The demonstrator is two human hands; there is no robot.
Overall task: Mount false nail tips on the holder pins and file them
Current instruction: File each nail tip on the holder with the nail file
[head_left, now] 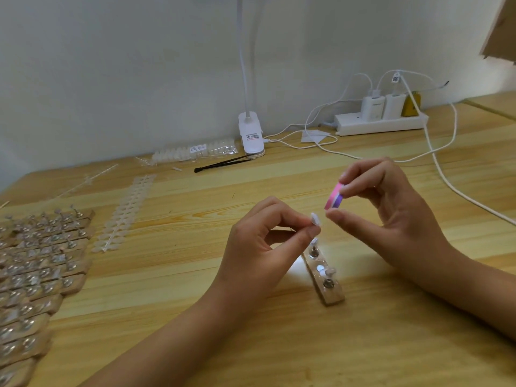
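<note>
While the left hand pinched a nail tip above the holder on the table, the right hand gripped the file just right of it, its length angled down toward the tip.

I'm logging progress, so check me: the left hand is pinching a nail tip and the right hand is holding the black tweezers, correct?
Not quite. In the head view the left hand does pinch a nail tip, but the right hand holds a pink-and-purple file; the black tweezers lie on the table by the lamp clip.
</note>
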